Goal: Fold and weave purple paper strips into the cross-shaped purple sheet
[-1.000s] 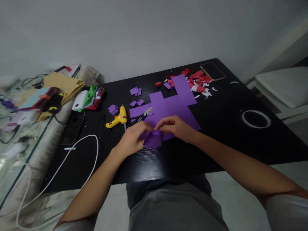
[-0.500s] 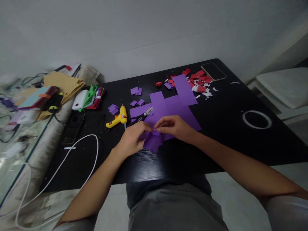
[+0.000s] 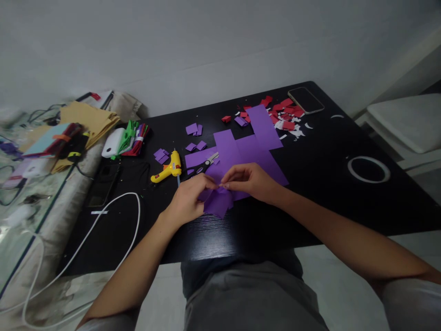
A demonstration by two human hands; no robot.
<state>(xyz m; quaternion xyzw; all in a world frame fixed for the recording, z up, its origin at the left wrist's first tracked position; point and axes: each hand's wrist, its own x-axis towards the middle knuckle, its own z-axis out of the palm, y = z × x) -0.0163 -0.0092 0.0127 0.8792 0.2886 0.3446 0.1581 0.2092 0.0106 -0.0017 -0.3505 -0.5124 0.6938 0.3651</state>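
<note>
My left hand [image 3: 189,198] and my right hand [image 3: 248,180] meet over the near middle of the black table [image 3: 310,202]. Both pinch the top of a small folded purple paper piece [image 3: 217,203], fingertips almost touching. Just behind them lies a large purple paper sheet [image 3: 243,149] cut in steps. Black-handled scissors [image 3: 204,166] rest on its left edge, close to my left fingers. A yellow glue gun [image 3: 168,168] lies left of the scissors.
Small purple squares [image 3: 193,130] and red and white paper scraps [image 3: 284,117] litter the far side. A phone [image 3: 305,99] lies at the far right, a white ring [image 3: 368,169] at right. A white cable [image 3: 119,230] loops at left near coloured paper bundles [image 3: 132,138].
My hands stay on the folded purple piece, with only slight finger movement at its top. The view has shifted a little.
</note>
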